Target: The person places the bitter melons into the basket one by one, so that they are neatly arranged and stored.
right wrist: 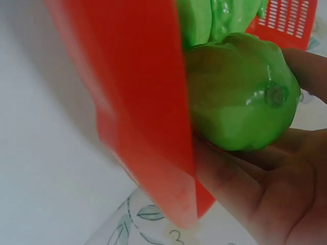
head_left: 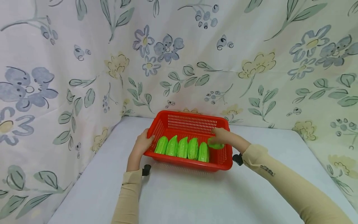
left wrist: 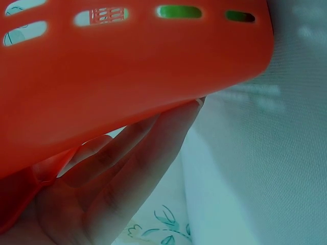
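Note:
A red plastic basket (head_left: pixel 179 160) with slotted walls stands on the table. Its left rim is gripped by my left hand (head_left: pixel 142 143): the thumb lies over the edge, and in the left wrist view the fingers (left wrist: pixel 148 163) reach along the outside wall. At the basket's right end my right hand (head_left: pixel 224 137) holds a shiny green bitter melon (right wrist: pixel 240 97) with its stem end facing the wrist camera. Several more bitter melons (head_left: pixel 182 147) lie side by side in a row along the basket's front wall, tips pointing to the back.
The white tabletop (head_left: pixel 179 196) spreads out around the basket. A cloth with printed flowers (head_left: pixel 195 56) hangs behind the table and along its left side. Dark wrist cameras (head_left: pixel 146 170) sit by both sleeves.

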`<state>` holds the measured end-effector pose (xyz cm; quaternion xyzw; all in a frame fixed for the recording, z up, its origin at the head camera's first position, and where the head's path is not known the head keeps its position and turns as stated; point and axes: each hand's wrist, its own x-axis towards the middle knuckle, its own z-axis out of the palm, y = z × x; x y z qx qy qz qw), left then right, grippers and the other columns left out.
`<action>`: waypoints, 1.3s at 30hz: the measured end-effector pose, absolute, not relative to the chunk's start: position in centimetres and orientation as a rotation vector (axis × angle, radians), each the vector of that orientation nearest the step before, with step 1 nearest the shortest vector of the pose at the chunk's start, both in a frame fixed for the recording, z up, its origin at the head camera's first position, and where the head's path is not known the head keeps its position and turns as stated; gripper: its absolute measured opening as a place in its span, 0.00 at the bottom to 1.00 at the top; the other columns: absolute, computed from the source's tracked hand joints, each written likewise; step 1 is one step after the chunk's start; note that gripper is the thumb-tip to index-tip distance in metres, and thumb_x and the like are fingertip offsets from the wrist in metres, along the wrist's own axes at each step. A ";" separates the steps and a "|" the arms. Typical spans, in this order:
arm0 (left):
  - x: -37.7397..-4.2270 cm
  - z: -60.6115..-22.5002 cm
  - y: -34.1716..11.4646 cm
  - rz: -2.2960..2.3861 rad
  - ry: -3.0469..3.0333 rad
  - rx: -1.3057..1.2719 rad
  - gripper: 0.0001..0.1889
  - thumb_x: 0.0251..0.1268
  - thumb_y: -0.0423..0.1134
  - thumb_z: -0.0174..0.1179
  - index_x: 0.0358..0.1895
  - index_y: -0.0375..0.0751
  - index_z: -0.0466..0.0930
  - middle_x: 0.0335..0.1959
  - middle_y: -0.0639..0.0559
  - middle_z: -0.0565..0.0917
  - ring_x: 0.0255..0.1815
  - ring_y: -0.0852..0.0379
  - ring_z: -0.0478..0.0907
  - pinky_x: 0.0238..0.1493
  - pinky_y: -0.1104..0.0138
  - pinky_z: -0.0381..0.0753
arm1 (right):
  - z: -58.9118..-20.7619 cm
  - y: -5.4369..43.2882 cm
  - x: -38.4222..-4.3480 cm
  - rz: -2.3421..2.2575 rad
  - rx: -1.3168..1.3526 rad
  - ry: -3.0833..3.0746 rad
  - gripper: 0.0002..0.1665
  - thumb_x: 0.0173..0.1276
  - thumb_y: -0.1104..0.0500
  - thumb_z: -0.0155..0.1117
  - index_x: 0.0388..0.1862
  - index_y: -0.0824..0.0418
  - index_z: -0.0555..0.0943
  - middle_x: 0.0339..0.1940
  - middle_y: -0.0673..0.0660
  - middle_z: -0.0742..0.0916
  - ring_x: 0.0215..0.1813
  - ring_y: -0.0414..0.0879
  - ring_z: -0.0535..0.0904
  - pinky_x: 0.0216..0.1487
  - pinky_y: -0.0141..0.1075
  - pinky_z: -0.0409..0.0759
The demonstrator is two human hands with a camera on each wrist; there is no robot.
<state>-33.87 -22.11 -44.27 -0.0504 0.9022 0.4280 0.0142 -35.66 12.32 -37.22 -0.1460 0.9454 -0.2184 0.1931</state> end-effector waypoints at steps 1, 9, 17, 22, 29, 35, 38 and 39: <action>-33.9 -44.3 -22.1 1.336 2.805 -0.156 0.27 0.74 0.42 0.48 0.72 0.38 0.59 0.57 0.35 0.78 0.47 0.44 0.81 0.42 0.56 0.85 | -37.2 12.3 -35.6 -0.606 -0.408 2.653 0.33 0.64 0.58 0.65 0.67 0.68 0.70 0.59 0.66 0.81 0.54 0.55 0.80 0.59 0.53 0.79; -33.8 -44.2 -22.1 1.342 2.793 -0.152 0.27 0.75 0.42 0.48 0.73 0.38 0.58 0.58 0.34 0.77 0.50 0.42 0.80 0.44 0.56 0.85 | -37.5 12.3 -35.4 -0.549 -0.391 2.695 0.37 0.64 0.58 0.66 0.68 0.71 0.68 0.63 0.70 0.78 0.49 0.54 0.81 0.49 0.47 0.84; -33.8 -44.2 -22.0 1.341 2.801 -0.154 0.27 0.74 0.42 0.48 0.72 0.38 0.58 0.58 0.35 0.78 0.50 0.42 0.80 0.44 0.55 0.85 | -37.7 12.8 -35.3 -0.620 -0.410 2.703 0.38 0.64 0.56 0.66 0.70 0.70 0.66 0.63 0.69 0.78 0.55 0.58 0.79 0.56 0.51 0.81; -33.7 -44.2 -22.0 1.337 2.799 -0.154 0.28 0.74 0.42 0.48 0.73 0.37 0.57 0.58 0.34 0.77 0.48 0.43 0.80 0.45 0.54 0.85 | -37.8 12.9 -35.0 -0.645 -0.414 2.712 0.39 0.65 0.55 0.66 0.70 0.70 0.66 0.61 0.70 0.80 0.56 0.60 0.80 0.55 0.51 0.82; -33.7 -44.2 -22.0 1.347 2.796 -0.154 0.28 0.74 0.41 0.48 0.73 0.38 0.57 0.59 0.35 0.77 0.50 0.42 0.80 0.45 0.54 0.85 | -37.7 13.1 -33.4 -0.693 -0.418 2.692 0.38 0.66 0.54 0.63 0.71 0.70 0.65 0.58 0.70 0.81 0.53 0.58 0.80 0.51 0.50 0.83; -33.8 -44.1 -22.0 1.346 2.791 -0.160 0.28 0.74 0.42 0.49 0.73 0.39 0.57 0.59 0.36 0.77 0.49 0.44 0.79 0.46 0.54 0.85 | -37.2 13.2 -31.8 -0.731 -0.442 2.687 0.39 0.66 0.52 0.65 0.70 0.69 0.65 0.61 0.71 0.79 0.56 0.60 0.79 0.50 0.50 0.84; -33.9 -44.1 -22.0 1.338 2.797 -0.163 0.28 0.74 0.43 0.49 0.74 0.40 0.57 0.59 0.37 0.77 0.48 0.46 0.79 0.47 0.54 0.84 | -37.0 13.5 -31.2 -0.761 -0.445 2.674 0.39 0.66 0.52 0.65 0.70 0.70 0.65 0.57 0.71 0.81 0.53 0.58 0.80 0.47 0.48 0.85; -33.9 -44.1 -22.0 1.335 2.800 -0.162 0.28 0.75 0.43 0.48 0.74 0.40 0.57 0.59 0.37 0.77 0.48 0.46 0.79 0.47 0.54 0.84 | -37.0 13.6 -31.0 -0.773 -0.446 2.666 0.39 0.66 0.52 0.65 0.69 0.71 0.66 0.56 0.71 0.81 0.51 0.57 0.80 0.46 0.47 0.85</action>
